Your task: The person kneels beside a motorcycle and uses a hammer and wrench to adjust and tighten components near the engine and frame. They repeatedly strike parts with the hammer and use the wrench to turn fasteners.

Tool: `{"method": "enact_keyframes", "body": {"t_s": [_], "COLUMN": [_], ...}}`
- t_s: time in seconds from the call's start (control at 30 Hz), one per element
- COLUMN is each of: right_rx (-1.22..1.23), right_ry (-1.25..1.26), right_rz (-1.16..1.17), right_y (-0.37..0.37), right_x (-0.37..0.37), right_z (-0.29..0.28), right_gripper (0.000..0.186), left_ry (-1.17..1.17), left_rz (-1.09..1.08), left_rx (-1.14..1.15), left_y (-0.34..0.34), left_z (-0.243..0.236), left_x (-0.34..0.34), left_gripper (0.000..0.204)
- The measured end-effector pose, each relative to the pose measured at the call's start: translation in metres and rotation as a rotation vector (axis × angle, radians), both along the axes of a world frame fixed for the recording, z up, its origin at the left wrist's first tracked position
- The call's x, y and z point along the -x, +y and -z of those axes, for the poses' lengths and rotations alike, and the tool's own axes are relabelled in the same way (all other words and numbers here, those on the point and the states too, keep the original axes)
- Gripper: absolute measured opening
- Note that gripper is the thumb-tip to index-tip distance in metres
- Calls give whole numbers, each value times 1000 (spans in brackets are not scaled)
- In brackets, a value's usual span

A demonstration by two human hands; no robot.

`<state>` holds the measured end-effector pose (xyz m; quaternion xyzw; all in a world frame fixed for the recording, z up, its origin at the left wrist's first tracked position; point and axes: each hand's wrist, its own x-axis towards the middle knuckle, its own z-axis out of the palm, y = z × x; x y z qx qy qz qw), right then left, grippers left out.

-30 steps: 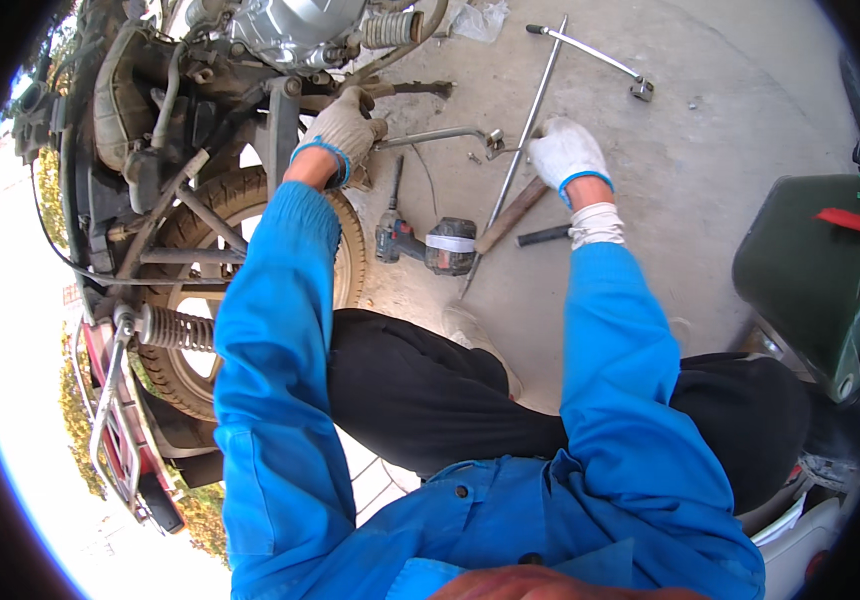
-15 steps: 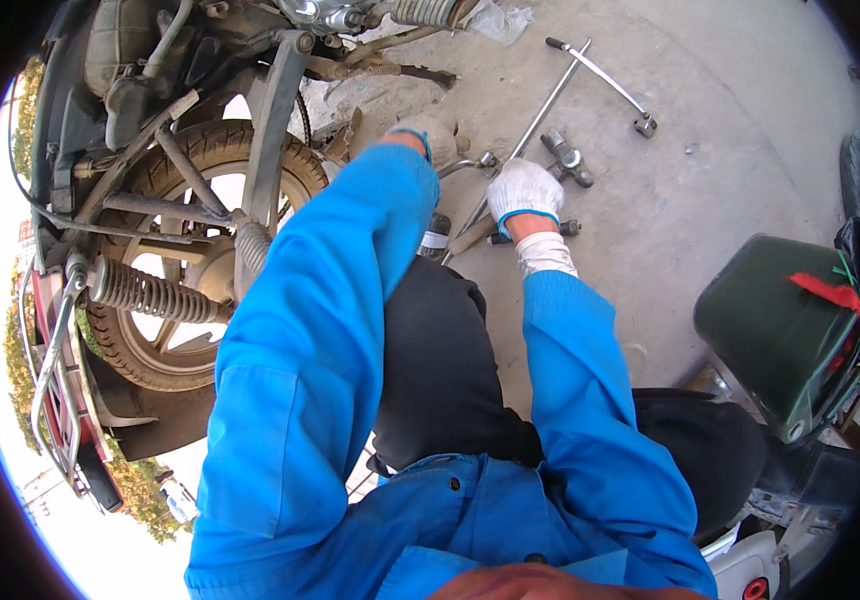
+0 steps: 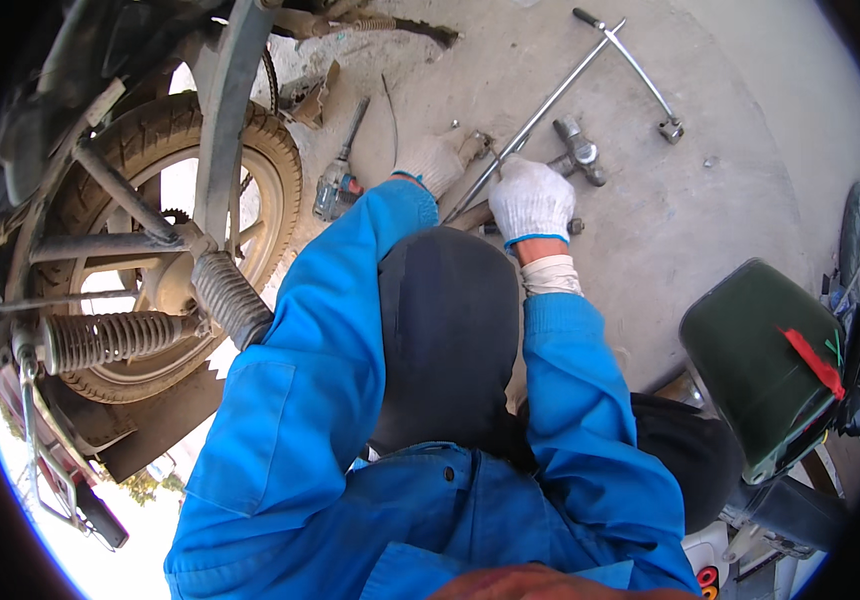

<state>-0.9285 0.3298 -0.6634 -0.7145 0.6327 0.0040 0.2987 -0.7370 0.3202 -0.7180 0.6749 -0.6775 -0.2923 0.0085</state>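
Observation:
Both my hands wear white knitted gloves and work low over the concrete, close together. My left hand (image 3: 432,164) has its fingers closed around a thin bent metal bar (image 3: 491,150), much of which the glove covers. Just right of it, my right hand (image 3: 533,200) is curled with its back up; its fingertips and anything in them are hidden. A long steel rod (image 3: 562,92) runs on the ground past both hands. A hammer (image 3: 580,152) lies beyond my right hand, and the end of another dark tool (image 3: 576,227) shows beside its wrist.
A motorcycle's rear wheel (image 3: 285,170) and coil-spring shock absorber (image 3: 110,342) are at left. A grey and red tool with a long shaft (image 3: 335,190) lies near the wheel. A black-gripped wrench (image 3: 642,82) crosses the rod. A dark green box (image 3: 750,350) stands at right.
My view has shifted, bringing the long-shafted tool by the wheel into sight. My left hand, partly hidden behind its sleeve before, now shows next to my right hand.

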Motion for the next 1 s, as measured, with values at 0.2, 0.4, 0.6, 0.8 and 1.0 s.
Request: {"method": "enact_keyframes", "body": {"t_s": [0.2,0.4,0.6,0.8,1.0], "right_rx": [-103,-60,-31,-114,-204], "right_ry": [8,-51,-97,-122,-133], "right_rz": [72,70,162,193,201], "right_y": [-5,-3,-3,-3,6], "right_x": [24,26,19,22,32], "right_z": [11,16,9,13,21], "right_gripper": [38,32,28,33,43], "left_ry": [-42,-40,-9,-200,-190], "left_rz": [211,186,-37,-197,-311], "left_rx": [134,182,32,51,90], "left_y": [-1,4,4,45,79], "left_z": [25,23,2,-20,-30], "left_x": [-17,-17,-8,-22,-40], "left_gripper": [29,29,32,41,45]}}
